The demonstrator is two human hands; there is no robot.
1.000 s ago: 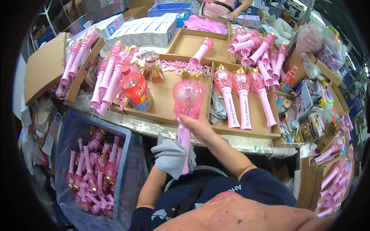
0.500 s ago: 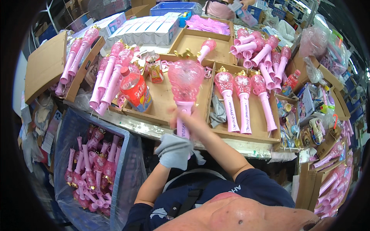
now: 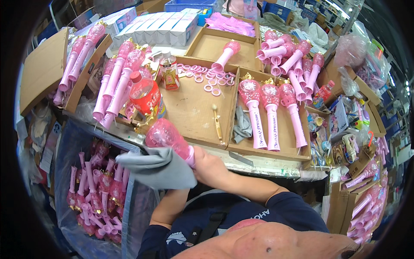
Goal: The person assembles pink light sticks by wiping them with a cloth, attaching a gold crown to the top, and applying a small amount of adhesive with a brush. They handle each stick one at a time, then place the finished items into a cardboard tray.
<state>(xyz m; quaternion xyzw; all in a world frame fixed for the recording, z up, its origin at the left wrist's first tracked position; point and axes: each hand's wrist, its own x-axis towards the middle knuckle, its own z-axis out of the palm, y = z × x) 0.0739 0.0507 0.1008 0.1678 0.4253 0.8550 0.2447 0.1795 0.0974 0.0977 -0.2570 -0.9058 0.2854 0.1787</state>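
Note:
My right hand (image 3: 211, 166) is closed round the handle of a pink toy wand (image 3: 164, 134), which is tilted with its clear heart-shaped head and gold crown toward the left. A grey cloth (image 3: 157, 168) lies against the underside of the wand's head. My left hand (image 3: 177, 194) is under the cloth and holds it; its fingers are hidden. Beyond the hands is a cardboard tray (image 3: 189, 103) with a small brush (image 3: 217, 123) and several pink rings (image 3: 208, 88). Another wand (image 3: 226, 56) rests on its far edge.
Three wands (image 3: 271, 114) and a grey rag (image 3: 243, 125) lie in the right tray. Wands are piled at the back right and left. A red-capped bottle (image 3: 146, 97) and a smaller bottle (image 3: 169, 71) stand left. A blue bin (image 3: 133, 190) at lower left holds several wands.
The wand has swung from upright to tilted, down and to the left. The cloth has moved from its handle to its head and spread out. The rings and brush have come into sight.

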